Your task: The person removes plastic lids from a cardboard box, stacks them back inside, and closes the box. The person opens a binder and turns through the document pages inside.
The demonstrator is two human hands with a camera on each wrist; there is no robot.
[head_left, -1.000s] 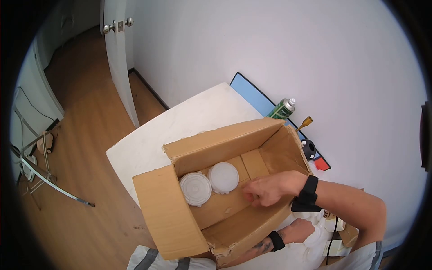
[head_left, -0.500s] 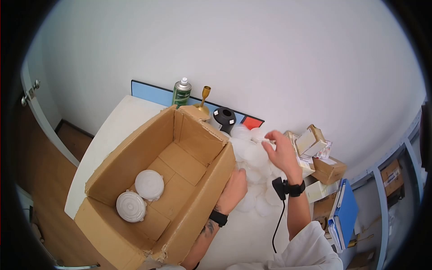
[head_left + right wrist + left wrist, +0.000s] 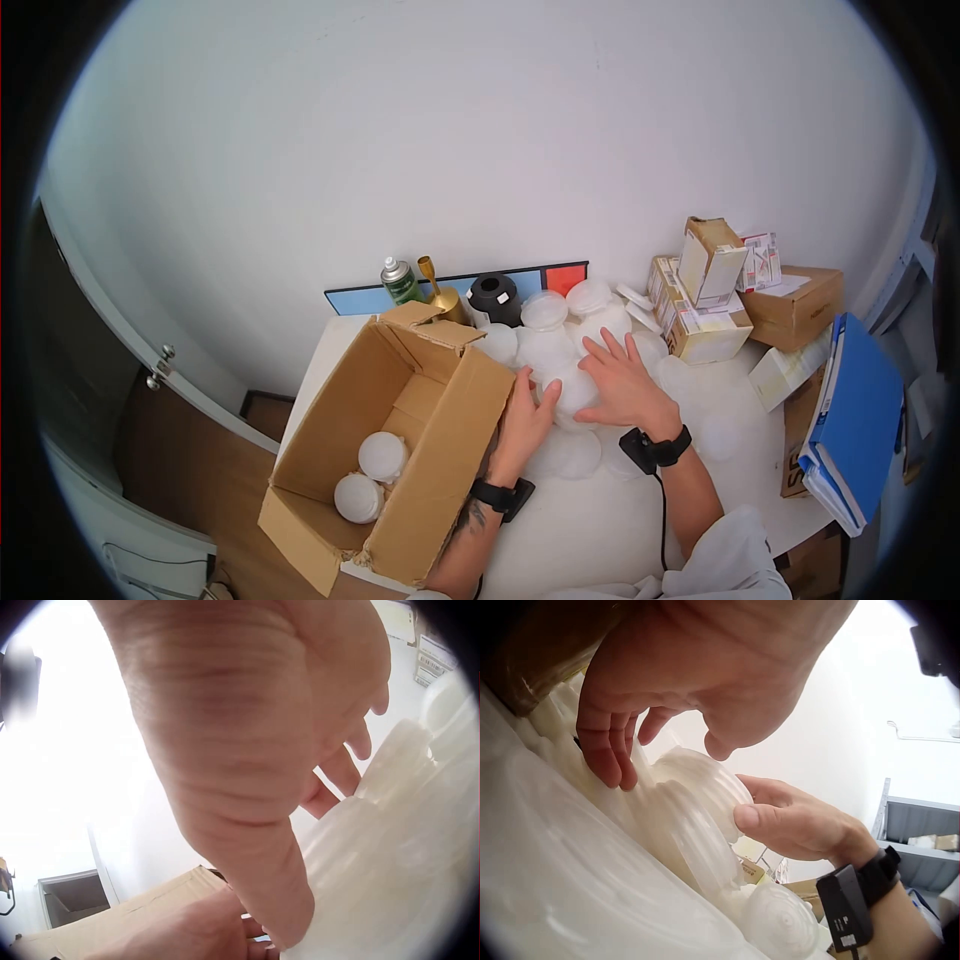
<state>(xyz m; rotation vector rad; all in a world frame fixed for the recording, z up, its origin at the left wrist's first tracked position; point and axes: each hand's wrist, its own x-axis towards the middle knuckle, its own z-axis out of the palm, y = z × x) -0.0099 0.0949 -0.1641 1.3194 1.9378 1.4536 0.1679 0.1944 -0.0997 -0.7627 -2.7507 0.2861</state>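
Translucent white round plastic tubs point(image 3: 545, 345) lie heaped on the table. My right hand point(image 3: 628, 390) reaches over the heap with its fingers spread, its thumb against a tub point(image 3: 705, 784) in the left wrist view. Facing it, my left hand point(image 3: 522, 425) stands between the heap and the cardboard box point(image 3: 450, 470), thumb apart from the fingers. In the left wrist view its fingertips hang close over the tubs. Inside the open box, two lidded tubs point(image 3: 383, 457) sit side by side near the front end.
Behind the box stand a green spray can point(image 3: 402, 282), a brass candlestick point(image 3: 445, 298) and a black round object point(image 3: 494, 298). Small cartons point(image 3: 700, 315) are stacked at the right, with a blue binder point(image 3: 855, 410) before them. A white table point(image 3: 540, 535) carries all this against the wall.
My right hand has come out of the box and moved right to the heaped tubs. The left hand has opened beside the box. The view has swung right.
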